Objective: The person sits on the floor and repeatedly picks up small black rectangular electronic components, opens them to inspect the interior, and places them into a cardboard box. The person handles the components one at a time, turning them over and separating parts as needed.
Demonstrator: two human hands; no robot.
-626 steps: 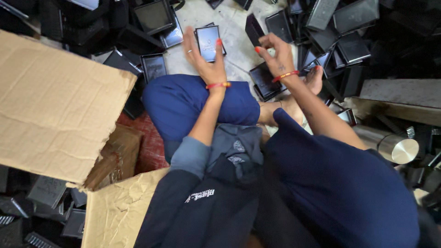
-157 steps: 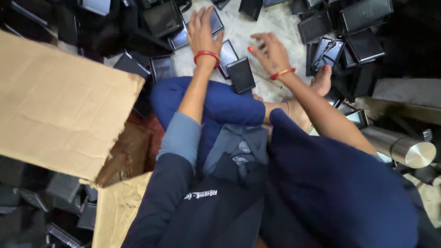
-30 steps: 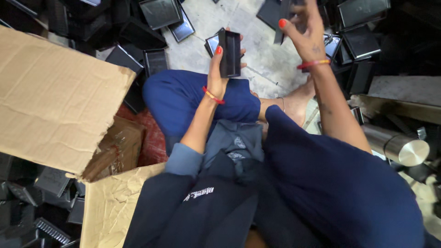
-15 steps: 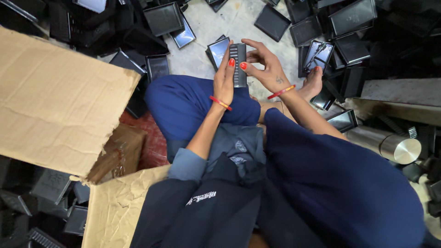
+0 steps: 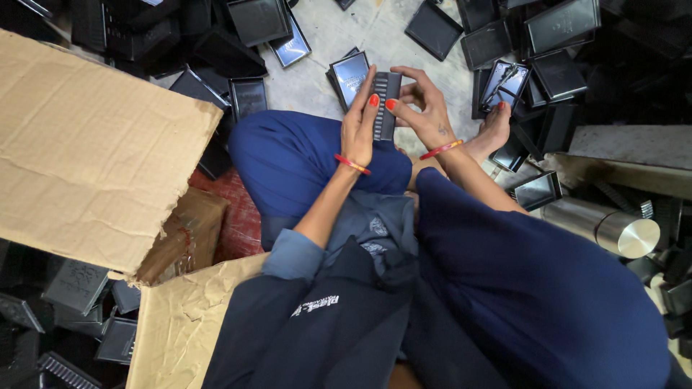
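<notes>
- The left hand is grasping a small black ribbed part from its left edge, thumb pressing on the face.
- The right hand is pinching the same part from its right side (both thumbs touching the ribbed strip).
- The part is standing upright above the blue-clad knee, just beside a glossy black tray at its ten o'clock.
- A cardboard flap is lying at nine o'clock; a steel cylinder is resting at four o'clock.
</notes>
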